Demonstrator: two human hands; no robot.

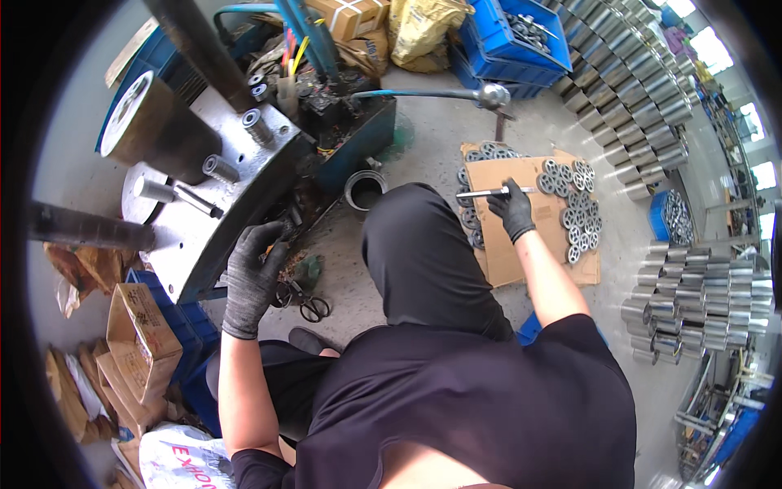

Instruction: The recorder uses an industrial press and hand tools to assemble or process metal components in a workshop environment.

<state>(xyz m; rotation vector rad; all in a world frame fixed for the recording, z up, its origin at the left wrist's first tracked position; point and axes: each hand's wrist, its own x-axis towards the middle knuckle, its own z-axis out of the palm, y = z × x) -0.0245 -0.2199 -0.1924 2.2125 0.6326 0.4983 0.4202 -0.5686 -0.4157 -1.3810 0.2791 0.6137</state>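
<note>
My right hand, in a dark glove, is closed around a slim metal rod, held level above a sheet of brown cardboard. Spoked metal wheels lie on and around that cardboard. On the left, my gloved left hand is raised beside the front edge of a metal machine table, its thumb and fingers apart and nothing visible between them. Standing or lying on the table are a large dark cylinder, a ribbed round part, a similar part and a short smooth metal cylinder.
A round metal can stands on the floor by my knee, with scissors nearby. Blue crates hold metal parts at the back. Stacked shiny metal cylinders line the right. Cardboard boxes sit at lower left.
</note>
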